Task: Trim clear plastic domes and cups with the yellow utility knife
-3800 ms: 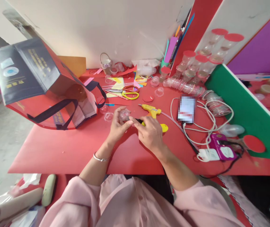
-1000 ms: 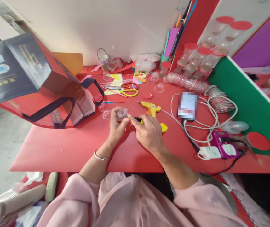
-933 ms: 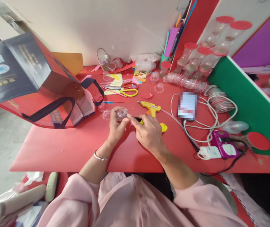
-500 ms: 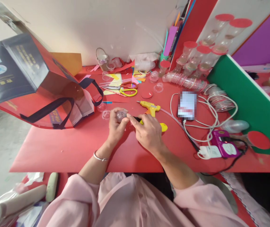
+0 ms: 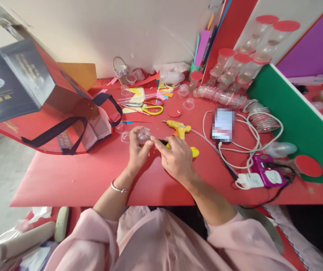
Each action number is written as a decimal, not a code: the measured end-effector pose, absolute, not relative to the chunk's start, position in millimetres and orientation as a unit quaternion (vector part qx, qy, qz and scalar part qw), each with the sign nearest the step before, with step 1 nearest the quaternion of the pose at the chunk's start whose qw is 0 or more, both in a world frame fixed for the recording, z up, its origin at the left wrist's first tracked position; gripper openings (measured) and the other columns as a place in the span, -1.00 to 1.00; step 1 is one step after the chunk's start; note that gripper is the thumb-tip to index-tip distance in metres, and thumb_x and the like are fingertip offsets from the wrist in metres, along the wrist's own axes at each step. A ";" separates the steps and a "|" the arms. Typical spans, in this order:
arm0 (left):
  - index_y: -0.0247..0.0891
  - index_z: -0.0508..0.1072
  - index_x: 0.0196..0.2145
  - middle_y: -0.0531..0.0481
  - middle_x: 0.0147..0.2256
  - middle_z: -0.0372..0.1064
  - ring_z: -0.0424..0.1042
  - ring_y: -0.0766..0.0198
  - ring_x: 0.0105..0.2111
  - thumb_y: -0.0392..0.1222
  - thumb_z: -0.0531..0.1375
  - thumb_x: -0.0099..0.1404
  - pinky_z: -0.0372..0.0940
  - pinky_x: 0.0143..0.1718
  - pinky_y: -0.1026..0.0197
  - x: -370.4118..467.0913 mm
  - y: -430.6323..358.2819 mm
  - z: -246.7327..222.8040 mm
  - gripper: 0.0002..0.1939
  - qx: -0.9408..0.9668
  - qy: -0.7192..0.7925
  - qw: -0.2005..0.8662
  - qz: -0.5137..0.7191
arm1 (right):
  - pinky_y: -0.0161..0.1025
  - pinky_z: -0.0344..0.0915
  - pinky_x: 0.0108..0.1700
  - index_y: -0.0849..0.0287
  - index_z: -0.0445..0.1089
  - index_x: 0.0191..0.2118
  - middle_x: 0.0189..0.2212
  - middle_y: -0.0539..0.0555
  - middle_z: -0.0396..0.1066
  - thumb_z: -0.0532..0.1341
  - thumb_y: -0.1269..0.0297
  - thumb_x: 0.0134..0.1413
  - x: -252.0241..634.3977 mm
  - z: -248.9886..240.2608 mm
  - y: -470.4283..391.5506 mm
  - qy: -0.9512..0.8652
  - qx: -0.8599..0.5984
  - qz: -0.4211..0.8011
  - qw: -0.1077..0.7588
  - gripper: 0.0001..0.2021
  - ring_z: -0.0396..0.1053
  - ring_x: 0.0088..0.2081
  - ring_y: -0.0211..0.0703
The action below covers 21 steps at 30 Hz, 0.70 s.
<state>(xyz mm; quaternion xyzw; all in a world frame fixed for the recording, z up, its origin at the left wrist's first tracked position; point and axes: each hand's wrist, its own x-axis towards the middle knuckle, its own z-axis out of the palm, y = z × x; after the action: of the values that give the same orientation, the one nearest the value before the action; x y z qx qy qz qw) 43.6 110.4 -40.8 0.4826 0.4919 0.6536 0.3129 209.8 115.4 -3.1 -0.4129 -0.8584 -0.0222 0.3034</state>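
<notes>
My left hand [image 5: 139, 146] is closed round a small clear plastic dome [image 5: 143, 135], with its thumb along the near side. Against the right side of the dome, my right hand [image 5: 177, 156] grips a yellow-handled tool [image 5: 195, 152] with a dark front part. The handle's rounded end sticks out past my palm. Fingers cover most of the tool, and its tip is hard to make out at the dome. Just beyond my right hand lies a yellow glue gun [image 5: 178, 127]. Two more clear domes [image 5: 125, 137] rest left of my left hand.
A large red and navy bag [image 5: 51, 124] stands on the left. Scissors [image 5: 150, 105] lie on paper scraps behind my hands. To the right are a phone [image 5: 222, 125], white cables, a purple power adapter [image 5: 268, 171], stacked clear cups [image 5: 220, 95] and a green divider [image 5: 299, 128].
Both hands keep nearly the same pose and grip. The dome looks slightly turned in my left hand, and the whole view has shifted a little.
</notes>
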 end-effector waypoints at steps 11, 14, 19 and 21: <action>-0.10 0.35 0.04 -0.07 -0.09 0.38 0.43 0.21 -0.17 0.16 0.37 0.21 0.37 -0.13 0.15 40.3 111.9 -42.9 -0.46 0.508 0.498 0.277 0.646 | -0.14 0.13 -0.17 -0.18 0.34 0.29 -0.23 0.07 0.42 0.10 0.42 0.33 209.7 -1.9 114.2 -0.859 -0.413 -0.027 0.300 -0.50 0.26 -0.21 -0.12; -0.11 0.35 0.01 -0.06 -0.11 0.40 0.43 0.21 -0.17 0.17 0.35 0.23 0.35 -0.10 0.14 40.7 112.1 -42.2 -0.48 0.521 0.488 0.271 0.645 | -0.14 0.13 -0.16 -0.18 0.33 0.30 -0.22 0.07 0.42 0.10 0.42 0.34 209.7 -1.4 113.3 -0.860 -0.416 -0.019 0.295 -0.50 0.26 -0.20 -0.12; -0.13 0.35 0.00 -0.08 -0.10 0.41 0.43 0.20 -0.16 0.17 0.33 0.26 0.34 -0.09 0.12 41.3 111.3 -41.3 -0.51 0.528 0.490 0.264 0.642 | -0.14 0.13 -0.16 -0.17 0.35 0.28 -0.22 0.06 0.43 0.09 0.41 0.35 209.3 -1.6 112.4 -0.858 -0.416 -0.020 0.302 -0.52 0.26 -0.20 -0.13; -0.13 0.36 -0.02 -0.08 -0.11 0.41 0.44 0.19 -0.15 0.16 0.32 0.27 0.35 -0.09 0.12 41.6 111.3 -41.8 -0.53 0.528 0.489 0.261 0.643 | -0.14 0.13 -0.16 -0.16 0.36 0.28 -0.22 0.07 0.43 0.09 0.40 0.35 209.2 -1.6 112.5 -0.857 -0.415 -0.020 0.304 -0.53 0.26 -0.20 -0.13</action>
<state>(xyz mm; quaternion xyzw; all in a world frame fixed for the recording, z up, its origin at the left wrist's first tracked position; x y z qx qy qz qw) 41.6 111.3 -41.8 0.5277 0.4894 0.6434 0.2607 209.2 112.5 -1.6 -0.4151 -0.8572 -0.0197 0.3043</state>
